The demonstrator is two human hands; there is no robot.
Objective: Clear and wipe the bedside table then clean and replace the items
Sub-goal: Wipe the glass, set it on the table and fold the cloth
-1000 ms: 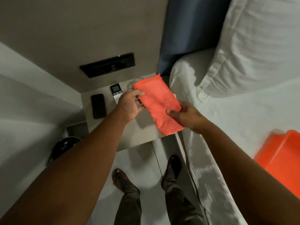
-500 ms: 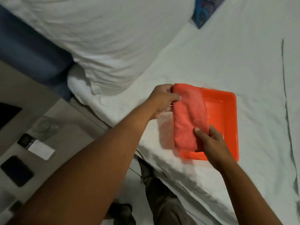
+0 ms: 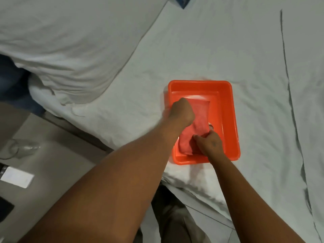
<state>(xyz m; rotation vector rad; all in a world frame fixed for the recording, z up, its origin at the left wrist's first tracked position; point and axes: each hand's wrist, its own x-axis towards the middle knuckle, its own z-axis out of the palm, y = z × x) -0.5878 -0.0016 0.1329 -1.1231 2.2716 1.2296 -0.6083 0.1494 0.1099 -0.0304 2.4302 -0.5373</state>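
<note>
A white bed (image 3: 192,50) fills most of the view, its sheet creased, with a plump white pillow (image 3: 70,41) at the far left. At the near left stands the grey bedside table (image 3: 57,163), just beside the bed's edge. On it lie a clear glass (image 3: 21,149) tipped on its side, a small white device (image 3: 16,177) with a dark end, and a black phone (image 3: 5,208) cut off by the left edge. A sliver of something blue (image 3: 183,1) shows at the far edge of the bed. Nothing stands between the arms and the tray.

An orange plastic tray (image 3: 228,106) rests on the bed near its edge, well apart from the table. Both bare forearms reach from the near side into it. The left hand (image 3: 183,111) is closed into a fist over the far left part of the red cloth (image 3: 199,118), knuckles up, wrist bent down; whether it pinches the fabric or only presses on it cannot be told. The right hand (image 3: 209,143) is at the near end, its fingers curled tight around a bunched corner of the cloth.

The cloth lies folded lengthwise inside the tray, running from far to near, a duller pinkish red than the glossy tray. Its near end is rumpled under the right hand, and its far edge is straight and flat against the tray floor.
</note>
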